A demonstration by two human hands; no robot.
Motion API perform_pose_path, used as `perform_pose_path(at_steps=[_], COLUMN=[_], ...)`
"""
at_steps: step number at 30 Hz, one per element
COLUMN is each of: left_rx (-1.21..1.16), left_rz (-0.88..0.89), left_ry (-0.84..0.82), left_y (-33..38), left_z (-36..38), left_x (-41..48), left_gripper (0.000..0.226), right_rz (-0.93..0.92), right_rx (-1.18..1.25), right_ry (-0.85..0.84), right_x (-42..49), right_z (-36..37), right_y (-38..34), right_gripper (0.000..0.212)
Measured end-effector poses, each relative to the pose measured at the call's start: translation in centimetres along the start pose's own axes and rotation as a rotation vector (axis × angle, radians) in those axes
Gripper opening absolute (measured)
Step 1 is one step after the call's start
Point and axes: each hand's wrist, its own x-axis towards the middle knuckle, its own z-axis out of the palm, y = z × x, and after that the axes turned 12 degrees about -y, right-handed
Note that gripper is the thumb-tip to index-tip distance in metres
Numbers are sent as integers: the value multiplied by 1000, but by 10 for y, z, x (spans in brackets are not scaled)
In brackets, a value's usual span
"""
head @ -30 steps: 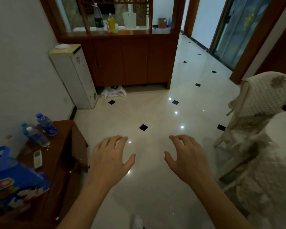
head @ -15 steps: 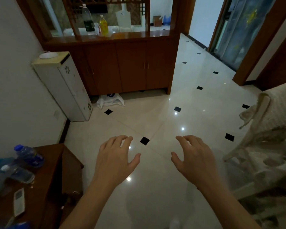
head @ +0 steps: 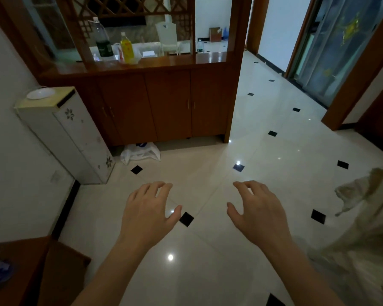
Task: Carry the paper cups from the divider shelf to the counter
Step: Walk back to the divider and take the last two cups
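Ahead, the divider shelf (head: 155, 62) stands well apart from both hands, across a glossy tiled floor (head: 208, 164). The left hand (head: 146, 215) and the right hand (head: 259, 217) are held palm down, with fingers loosely curved and slightly spread and thumbs out, holding nothing. The paper cups cannot be told apart from their surroundings. They are judged to sit among the pale clutter on the shelf ledge, beside the dark bottle (head: 103, 40) and the yellow bottle (head: 126, 48). No counter is identifiable in this view.

Hazards, as judged from this layout:

1. The 2 tall bottles stand close to the clutter, so a reach in the dim light may tip either one.
2. Paper cups are light and thin-walled. A tight grip would likely crush them, and a slack one could let a stack slide apart.
3. A white plastic bag (head: 140, 152) lies on the floor against the cabinet base below the ledge and could slip underfoot on polished tile.
4. The lattice frame (head: 128, 7) above the ledge narrows the opening, so a wrist may catch on it.
5. The white cabinet (head: 71, 133) at left and the covered chair (head: 363, 217) at right flank the walking path.
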Motion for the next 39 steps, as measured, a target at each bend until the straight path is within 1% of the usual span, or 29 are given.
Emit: perform_pose_path(at_steps=[6,13,17,22,29,32,39], left_rx=[30,34,37,37,31,46,67], left_rz=[-24,-36,-23,-9,0,10,20], left_ry=[-6,-35,-27,-6,3,-14,-38], left_y=[16,20,12,-3,-26,-30,-29], left_z=[3,19,27,31,25,26,36], left_x=[99,202,270,376,521,568,671], left_gripper=[60,60,59,59,60,63,61], right_rz=[-15,-28,-7,34,82,83,85], right_rx=[9,13,6,-28,-19,-8,7], right_ry=[6,13,-5,-42,-18,-9,-36], right_x=[90,185,249,346,480,521,616], right_z=[4,16,28,41,38,38,51], right_y=[45,82,99,119,141,153,185], right_gripper=[48,46,46,45,45,44,44])
